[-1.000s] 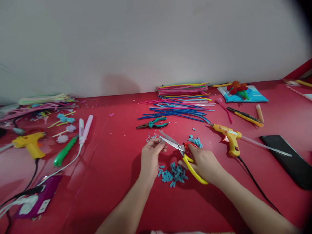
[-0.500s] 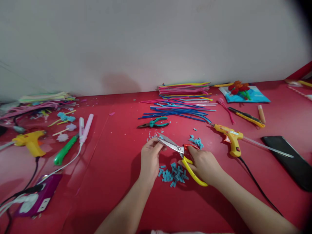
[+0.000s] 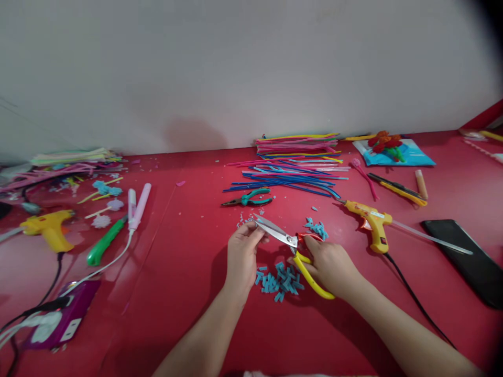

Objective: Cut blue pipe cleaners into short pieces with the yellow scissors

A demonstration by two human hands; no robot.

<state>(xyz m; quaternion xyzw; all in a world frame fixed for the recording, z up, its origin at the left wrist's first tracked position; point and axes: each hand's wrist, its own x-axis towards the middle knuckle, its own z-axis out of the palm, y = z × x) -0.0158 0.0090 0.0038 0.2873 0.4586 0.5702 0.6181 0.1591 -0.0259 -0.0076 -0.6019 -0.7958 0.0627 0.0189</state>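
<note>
My right hand (image 3: 332, 267) is wrapped round the yellow and red handles of a pair of scissors (image 3: 281, 235), whose blades point left toward my other hand. The fingertips of my left hand (image 3: 242, 251) are pinched together right at the blade tips; whatever they hold is too small and covered to make out. Below the blades lies a pile of short blue cut pieces (image 3: 280, 281). A smaller group of blue pieces (image 3: 317, 229) sits beyond my right hand. Tiny pale trimmings (image 3: 244, 220) are scattered just past my left fingertips.
Teal-handled pliers (image 3: 251, 198) lie ahead, before blue and pink pipe cleaners (image 3: 291, 175). A yellow glue gun (image 3: 371, 222) and black phone (image 3: 463, 259) are at right. Leftward are another glue gun (image 3: 51, 230), a green-handled tool (image 3: 106, 243), a pink straightener (image 3: 137, 209) and a purple power strip (image 3: 70, 314).
Almost nothing differs. Both hands and the scissors stay in the same place, with the blades by the left fingertips.
</note>
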